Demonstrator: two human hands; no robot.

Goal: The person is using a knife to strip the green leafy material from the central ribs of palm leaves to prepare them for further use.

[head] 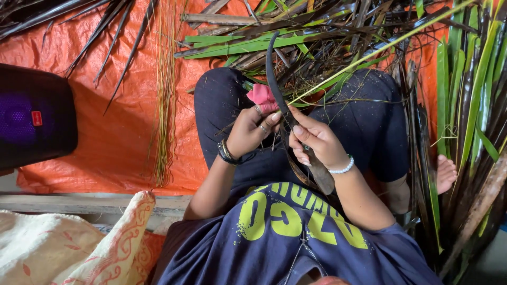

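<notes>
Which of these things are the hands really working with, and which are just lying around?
In use:
left hand gripping a pink cloth
right hand holding a curved dark blade
thin green leaf rib between the hands

Lying about:
pile of palm leaves
bundle of thin sticks
orange sheet
black speaker
patterned sack

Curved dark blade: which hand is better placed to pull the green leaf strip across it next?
Probably the left hand. Its fingers, closed on a pink cloth, sit where the green leaf strip meets the curved dark blade. The right hand is busy gripping that blade.
</notes>
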